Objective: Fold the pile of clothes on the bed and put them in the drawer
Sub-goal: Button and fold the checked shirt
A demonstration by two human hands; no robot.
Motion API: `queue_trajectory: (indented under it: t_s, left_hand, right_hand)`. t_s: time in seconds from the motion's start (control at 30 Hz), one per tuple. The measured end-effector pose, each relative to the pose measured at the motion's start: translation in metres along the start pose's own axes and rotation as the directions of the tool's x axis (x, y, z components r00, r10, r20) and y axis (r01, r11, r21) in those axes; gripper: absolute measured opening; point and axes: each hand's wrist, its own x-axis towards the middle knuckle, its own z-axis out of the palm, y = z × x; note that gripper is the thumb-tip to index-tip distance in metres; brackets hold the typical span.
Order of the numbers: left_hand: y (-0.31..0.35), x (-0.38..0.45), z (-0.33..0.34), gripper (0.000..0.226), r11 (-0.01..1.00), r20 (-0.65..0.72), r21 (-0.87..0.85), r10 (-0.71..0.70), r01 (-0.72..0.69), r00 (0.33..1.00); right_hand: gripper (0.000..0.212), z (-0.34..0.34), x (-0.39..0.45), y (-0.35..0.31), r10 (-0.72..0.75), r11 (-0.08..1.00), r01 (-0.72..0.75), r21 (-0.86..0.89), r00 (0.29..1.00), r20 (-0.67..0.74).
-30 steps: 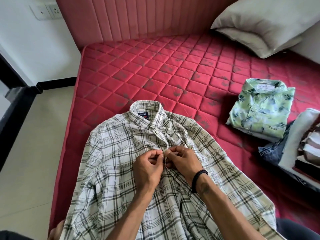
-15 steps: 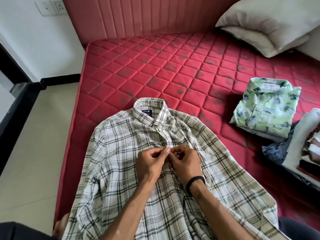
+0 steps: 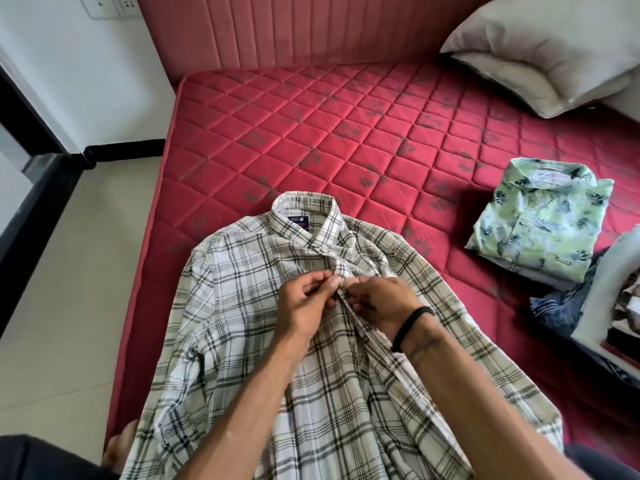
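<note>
Plaid shirt (image 3: pixel 242 323) lengthwise on bed (image 3: pixel 311 133), collar away, both hands' fingers (image 3: pixel 323 284) pinching its placket.

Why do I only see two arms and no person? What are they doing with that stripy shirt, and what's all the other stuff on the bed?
The camera sits on the person's head and looks down, so you see what they see: only their own arms. No machine here, just two bare hands. The left hand and the right hand, the one with the black wristband, meet over the white and grey checked shirt. Their fingers pinch its front edges in the middle, likely doing up a button. The shirt lies flat, collar away from you, on the red quilted mattress. To the right lies a folded green leafy-print shirt beside a heap of other clothes. A grey pillow rests in the far corner.
</note>
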Motion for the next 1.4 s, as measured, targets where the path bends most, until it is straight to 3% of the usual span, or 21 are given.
queue_trajectory:
  t_s: [0.07, 0.17, 0.23, 0.3, 0.33, 0.4, 0.47, 0.57, 0.67, 0.77, 0.83, 0.93, 1.07, 1.2, 1.3, 1.4]
  left_hand:
    - [0.003, 0.007, -0.007, 0.017, 0.999, 0.060, 0.034, 0.038, -0.040, 0.997]
    - [-0.001, 0.009, -0.014, 0.017, 0.882, 0.159, 0.386, 0.226, -0.271, 0.961]
    - [-0.003, 0.004, -0.014, 0.017, 0.821, 0.211, 0.466, 0.260, -0.331, 0.942]
    - [-0.002, 0.002, -0.014, 0.019, 0.852, 0.201, 0.425, 0.241, -0.306, 0.950]
    - [-0.001, 0.002, -0.013, 0.020, 0.866, 0.198, 0.409, 0.225, -0.289, 0.954]
    - [0.000, 0.002, -0.013, 0.019, 0.869, 0.183, 0.414, 0.212, -0.270, 0.960]
    - [0.002, 0.000, -0.010, 0.019, 0.862, 0.147, 0.436, 0.217, -0.260, 0.965]
    - [0.007, -0.002, -0.009, 0.026, 0.874, 0.121, 0.434, 0.184, -0.218, 0.976]
    - [0.012, -0.004, -0.006, 0.037, 0.850, 0.093, 0.499, 0.142, -0.169, 0.986]
    - [0.016, -0.025, 0.004, 0.021, 0.749, -0.020, 0.630, 0.278, -0.204, 0.960]
    - [0.009, -0.047, 0.011, 0.006, 0.712, 0.056, 0.638, 0.339, -0.295, 0.939]
    - [-0.008, -0.080, 0.014, 0.009, 0.647, 0.174, 0.696, 0.269, -0.311, 0.947]
    - [-0.010, -0.098, 0.014, 0.012, 0.574, 0.197, 0.760, 0.244, -0.305, 0.950]
    - [-0.007, -0.105, 0.016, 0.020, 0.498, 0.246, 0.804, 0.219, -0.325, 0.944]
    - [-0.002, -0.108, 0.015, 0.010, 0.507, 0.242, 0.796, 0.235, -0.331, 0.942]
    - [0.002, -0.114, 0.015, 0.002, 0.577, 0.200, 0.744, 0.290, -0.338, 0.936]
  right_hand:
    - [0.018, -0.001, 0.000, -0.011, 0.123, 0.991, -0.126, 0.045, 0.990, 0.069]
    - [0.018, -0.002, -0.005, -0.017, 0.216, 0.974, -0.225, 0.032, 0.960, 0.180]
    - [0.012, 0.000, -0.009, -0.016, 0.159, 0.986, -0.166, 0.030, 0.972, 0.172]
    - [0.009, 0.000, -0.012, -0.014, -0.048, 0.993, 0.056, -0.108, 0.996, 0.076]
    - [0.010, -0.003, -0.013, -0.013, -0.201, 0.937, 0.196, -0.288, 0.980, 0.013]
    - [0.010, -0.011, -0.015, -0.009, -0.487, 0.663, 0.350, -0.662, 0.873, -0.026]
    - [0.011, -0.015, -0.019, -0.003, -0.602, 0.480, 0.389, -0.786, 0.798, 0.027]
    - [0.011, -0.016, -0.031, 0.006, -0.631, 0.410, 0.407, -0.816, 0.773, 0.069]
    - [0.017, -0.022, -0.051, 0.017, -0.599, 0.317, 0.355, -0.879, 0.794, 0.105]
    - [0.028, -0.028, -0.074, 0.032, -0.573, 0.078, 0.177, -0.981, 0.814, 0.101]
    - [0.026, -0.029, -0.083, 0.043, -0.613, -0.059, 0.105, -0.993, 0.781, 0.119]
    - [0.009, -0.025, -0.092, 0.060, -0.625, -0.126, 0.145, -0.981, 0.757, 0.192]
    - [0.012, -0.027, -0.095, 0.076, -0.625, -0.124, 0.154, -0.980, 0.755, 0.197]
    - [0.012, -0.029, -0.094, 0.079, -0.660, -0.015, 0.095, -0.995, 0.747, 0.081]
    - [0.013, -0.035, -0.091, 0.069, -0.587, 0.279, 0.161, -0.947, 0.809, -0.035]
    - [0.015, -0.049, -0.092, 0.057, -0.410, 0.557, 0.205, -0.805, 0.911, -0.052]
